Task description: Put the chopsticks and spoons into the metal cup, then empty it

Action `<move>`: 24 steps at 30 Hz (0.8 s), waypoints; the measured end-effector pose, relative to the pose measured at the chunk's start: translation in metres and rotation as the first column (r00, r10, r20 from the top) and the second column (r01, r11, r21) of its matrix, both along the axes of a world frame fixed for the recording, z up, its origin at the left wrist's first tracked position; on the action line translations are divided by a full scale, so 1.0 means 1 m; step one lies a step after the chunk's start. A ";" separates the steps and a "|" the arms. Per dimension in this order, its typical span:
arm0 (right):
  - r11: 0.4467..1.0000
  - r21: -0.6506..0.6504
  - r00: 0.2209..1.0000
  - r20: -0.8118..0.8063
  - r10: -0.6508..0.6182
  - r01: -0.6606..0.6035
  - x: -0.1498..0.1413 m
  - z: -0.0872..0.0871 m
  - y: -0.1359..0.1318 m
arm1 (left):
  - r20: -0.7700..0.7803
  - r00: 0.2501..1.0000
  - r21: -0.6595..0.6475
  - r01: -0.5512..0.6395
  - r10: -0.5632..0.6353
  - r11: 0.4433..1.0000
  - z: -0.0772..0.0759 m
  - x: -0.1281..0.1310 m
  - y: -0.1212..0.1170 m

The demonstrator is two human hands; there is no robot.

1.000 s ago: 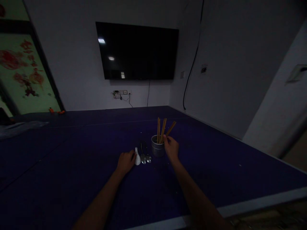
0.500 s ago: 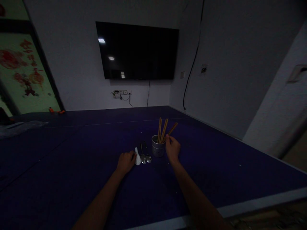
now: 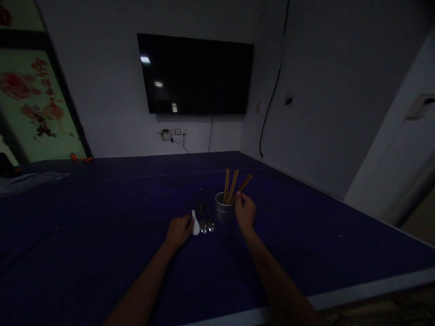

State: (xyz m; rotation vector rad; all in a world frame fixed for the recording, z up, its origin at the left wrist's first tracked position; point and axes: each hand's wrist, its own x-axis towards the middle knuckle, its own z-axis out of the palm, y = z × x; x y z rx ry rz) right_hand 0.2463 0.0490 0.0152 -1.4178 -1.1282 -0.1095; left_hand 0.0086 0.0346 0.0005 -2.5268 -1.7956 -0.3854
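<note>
A grey metal cup stands upright on the dark blue surface, with several wooden chopsticks in it. My right hand is at the cup's right rim, thumb and fingers pinched on the chopsticks leaning right; their lower ends are hidden. Left of the cup lie a white soup spoon and two metal spoons, one in the middle and one nearest the cup, bowls towards me. My left hand rests on the surface, thumb and forefinger apart, fingertips at the white spoon's left edge.
The dark blue surface reaches to the walls, with a pale front edge. Clear plastic sheeting and a small orange item lie at the far left. A television hangs on the back wall; a black cable hangs at the right.
The whole view has shifted down very slightly. Both hands, the cup, the chopsticks and the spoons keep their places relative to each other.
</note>
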 end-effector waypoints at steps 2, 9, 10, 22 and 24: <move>0.998 0.051 0.999 -0.019 -0.037 0.038 0.000 0.002 -0.002 | 0.000 1.000 0.000 0.006 -0.006 1.000 0.000 0.000 0.000; 0.955 0.260 0.988 0.017 -0.151 0.142 -0.008 0.013 -0.017 | 0.000 1.000 0.008 0.006 -0.006 1.000 -0.001 0.000 0.000; 0.955 0.280 0.991 0.064 -0.121 0.099 -0.011 0.012 -0.019 | 0.001 1.000 0.009 0.007 -0.007 1.000 -0.001 0.000 0.000; 0.862 -0.310 0.629 0.590 0.506 -0.402 -0.064 -0.008 -0.035 | -0.005 1.000 0.009 -0.004 0.004 1.000 -0.002 0.000 0.000; 0.816 -0.456 0.583 0.574 0.575 -0.355 -0.069 -0.006 -0.036 | -0.012 1.000 0.003 -0.009 0.009 1.000 -0.002 0.000 0.000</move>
